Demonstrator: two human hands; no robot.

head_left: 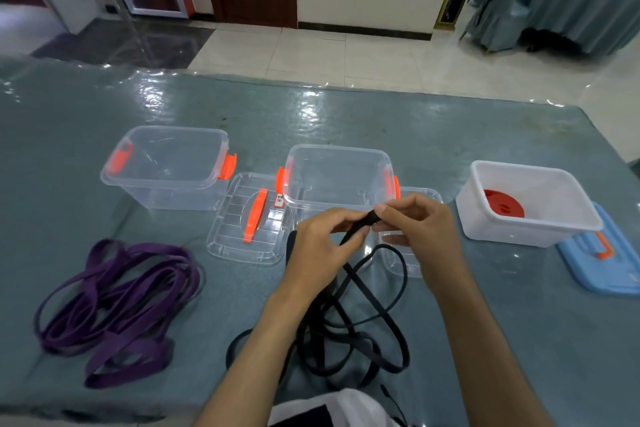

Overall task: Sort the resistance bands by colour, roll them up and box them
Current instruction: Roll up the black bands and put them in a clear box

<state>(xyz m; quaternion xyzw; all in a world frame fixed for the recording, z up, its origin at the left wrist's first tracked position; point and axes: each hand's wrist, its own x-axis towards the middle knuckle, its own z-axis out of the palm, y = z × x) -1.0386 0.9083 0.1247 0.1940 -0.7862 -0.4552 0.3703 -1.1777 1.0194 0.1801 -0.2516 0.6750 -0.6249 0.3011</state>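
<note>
Both hands hold the end of a black resistance band (367, 319) above the table, in front of the middle clear box (337, 158). My left hand (320, 246) and my right hand (417, 222) pinch the band's folded end between fingertips. The rest of the black bands lies in a loose tangle below my forearms. A pile of purple bands (117, 305) lies at the near left. A rolled red band (503, 203) sits inside the white box (571, 191) on the right. The left clear box (138, 180) holds nothing.
Two clear lids lie flat: one with an orange handle (249, 218) between the clear boxes, the other (401, 253) under my hands. A blue lid (595, 263) lies beside the white box. The table's far edge (346, 87) meets a tiled floor.
</note>
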